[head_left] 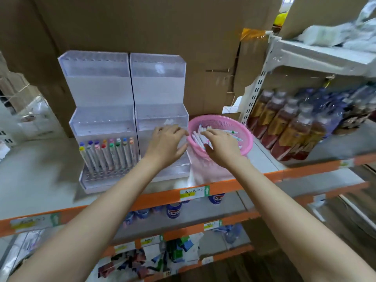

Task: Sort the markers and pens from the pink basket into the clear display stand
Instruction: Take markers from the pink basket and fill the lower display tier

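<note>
A pink basket [221,121] stands on the shelf to the right of the clear display stand [97,82]. Several white markers [198,135] lie loose in the basket. My right hand [222,146] reaches into the basket with fingers spread over the markers; whether it holds one is hidden. My left hand [165,142] hovers in front of the stand's right half [160,110], fingers extended toward the basket's left rim. Several markers with coloured caps [107,153] stand upright in the lowest tier of the stand's left half.
The grey shelf [36,171] has an orange front edge [154,197] with price labels. Bottled drinks [293,123] fill the neighbouring shelf on the right. Large cardboard boxes [142,25] stand behind the stand. Lower shelves hold bottles and packets.
</note>
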`<state>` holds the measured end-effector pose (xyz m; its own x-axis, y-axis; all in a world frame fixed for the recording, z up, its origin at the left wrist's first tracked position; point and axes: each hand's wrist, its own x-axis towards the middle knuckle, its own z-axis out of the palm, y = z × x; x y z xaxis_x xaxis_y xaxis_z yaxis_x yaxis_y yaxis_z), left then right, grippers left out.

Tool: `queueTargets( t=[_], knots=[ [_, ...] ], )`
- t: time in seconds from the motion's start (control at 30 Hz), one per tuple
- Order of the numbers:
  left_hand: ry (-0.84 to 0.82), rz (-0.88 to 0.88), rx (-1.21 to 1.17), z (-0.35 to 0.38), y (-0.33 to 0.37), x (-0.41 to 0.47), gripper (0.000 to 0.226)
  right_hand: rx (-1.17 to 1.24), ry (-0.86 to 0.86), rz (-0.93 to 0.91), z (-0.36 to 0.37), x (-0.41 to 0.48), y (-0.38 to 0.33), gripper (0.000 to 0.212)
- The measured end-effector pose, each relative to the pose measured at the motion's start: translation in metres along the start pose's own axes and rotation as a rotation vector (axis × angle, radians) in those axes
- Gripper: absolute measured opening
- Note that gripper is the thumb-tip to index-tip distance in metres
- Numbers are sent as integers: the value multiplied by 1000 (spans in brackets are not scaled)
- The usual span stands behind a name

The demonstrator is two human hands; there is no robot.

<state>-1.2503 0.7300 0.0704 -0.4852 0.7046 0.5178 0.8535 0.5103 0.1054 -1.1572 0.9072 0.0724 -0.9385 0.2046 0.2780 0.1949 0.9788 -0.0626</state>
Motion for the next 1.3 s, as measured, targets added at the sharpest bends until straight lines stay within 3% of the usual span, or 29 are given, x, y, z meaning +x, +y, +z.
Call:
queueTargets(
  t=[0.23,0.4,0.5,0.6,0.83,1.07,1.3],
  knots=[
    [-62,5,-109,45,46,42,24,-38,-125,92,9,0,63,49],
    [-131,-115,-148,74,58,67,25,-38,-180,79,21,15,89,45],
    [-323,-222,-81,91,58,82,24,-22,-232,64,28,28,97,32],
    [-404,-304,11,104,56,92,19,44,-313,41,37,42,98,17],
    [-403,-435,13,115,56,104,21,212,-365,127,53,70,93,20],
    [-395,-439,-43,123,54,105,27,565,-348,318,65,70,102,24],
    [-373,-437,-107,120,50,105,26,744,-362,349,68,69,106,35]
  ],
)
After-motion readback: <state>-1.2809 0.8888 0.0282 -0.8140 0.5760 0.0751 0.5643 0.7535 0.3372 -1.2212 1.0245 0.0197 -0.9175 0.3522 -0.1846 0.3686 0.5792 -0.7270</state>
